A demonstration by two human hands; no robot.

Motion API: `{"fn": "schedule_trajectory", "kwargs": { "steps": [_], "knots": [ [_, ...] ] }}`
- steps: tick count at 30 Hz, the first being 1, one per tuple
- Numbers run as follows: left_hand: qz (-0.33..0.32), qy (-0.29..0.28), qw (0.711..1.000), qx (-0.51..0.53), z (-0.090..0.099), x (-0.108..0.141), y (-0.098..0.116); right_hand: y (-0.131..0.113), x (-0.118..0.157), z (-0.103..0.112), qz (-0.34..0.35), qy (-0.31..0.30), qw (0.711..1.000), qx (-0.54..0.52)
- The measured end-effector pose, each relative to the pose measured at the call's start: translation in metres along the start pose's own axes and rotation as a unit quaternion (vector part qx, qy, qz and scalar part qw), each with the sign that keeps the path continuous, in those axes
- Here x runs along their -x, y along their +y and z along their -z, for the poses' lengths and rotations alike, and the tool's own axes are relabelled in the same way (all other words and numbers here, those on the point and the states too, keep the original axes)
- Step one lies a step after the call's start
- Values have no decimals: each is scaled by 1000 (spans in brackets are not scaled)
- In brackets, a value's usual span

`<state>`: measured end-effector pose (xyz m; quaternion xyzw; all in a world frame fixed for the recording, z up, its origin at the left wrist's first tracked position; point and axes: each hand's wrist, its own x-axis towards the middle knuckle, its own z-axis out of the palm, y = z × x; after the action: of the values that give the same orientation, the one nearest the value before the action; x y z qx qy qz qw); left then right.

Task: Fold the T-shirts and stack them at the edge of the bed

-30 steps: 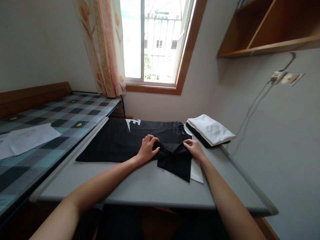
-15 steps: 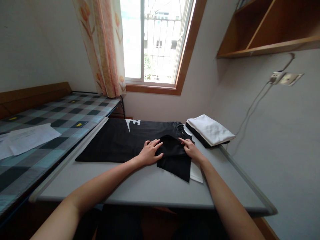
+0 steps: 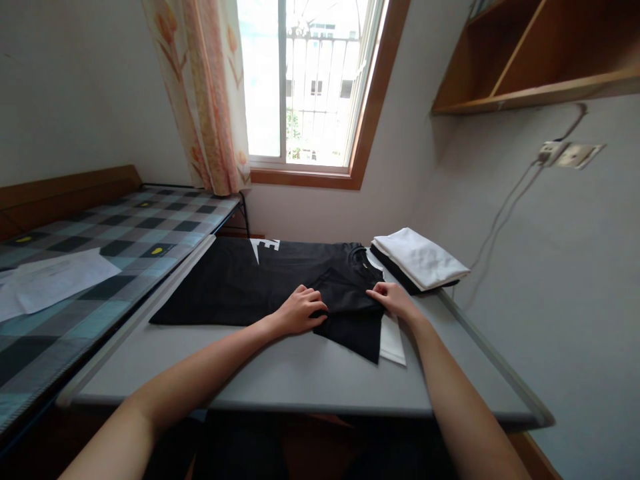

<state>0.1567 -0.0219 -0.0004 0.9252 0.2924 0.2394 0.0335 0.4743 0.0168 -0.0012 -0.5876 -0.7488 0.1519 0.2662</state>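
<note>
While a black shirt [image 3: 250,287] lies spread across the table [image 3: 250,373], both hands touch it.
Left hand [image 3: 301,311], mid-table: fingers bent, thumb slightly apart. Right hand [image 3: 395,299], nearer the table's right side: fingers bunched. Whether either pinches cloth cannot be told. Folded clothes [image 3: 420,259] lie at the table's far right.

Daylight through window [image 3: 263,80], panes blown near white, building [image 3: 325,87] outside bleached. Room itself dim, grey walls [image 3: 560,267] dulling toward the corners. Shelf [image 3: 575,40] interior in brown shadow; below table [image 3: 240,373], near-black. Black shirt [image 3: 245,287] loses most fold detail. Print on papers [image 3: 60,283] too soft for me to read. Wide-angle stretch at frame edges.
</note>
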Motion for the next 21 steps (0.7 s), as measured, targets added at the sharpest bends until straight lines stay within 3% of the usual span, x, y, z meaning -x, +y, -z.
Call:
{"fn": "schedule_trajectory", "kwargs": {
  "steps": [7,16,21],
  "knots": [
    [-5,-1,1000,6,-5,0,-5,3,-2,-1,-26,-4,1000,-2],
    [-69,21,996,-55,-8,0,-6,2,-2,1,-22,-5,1000,-14],
    [-53,50,996,-48,-8,1,-5,-2,0,2,-25,-7,1000,-14]
  ]
}}
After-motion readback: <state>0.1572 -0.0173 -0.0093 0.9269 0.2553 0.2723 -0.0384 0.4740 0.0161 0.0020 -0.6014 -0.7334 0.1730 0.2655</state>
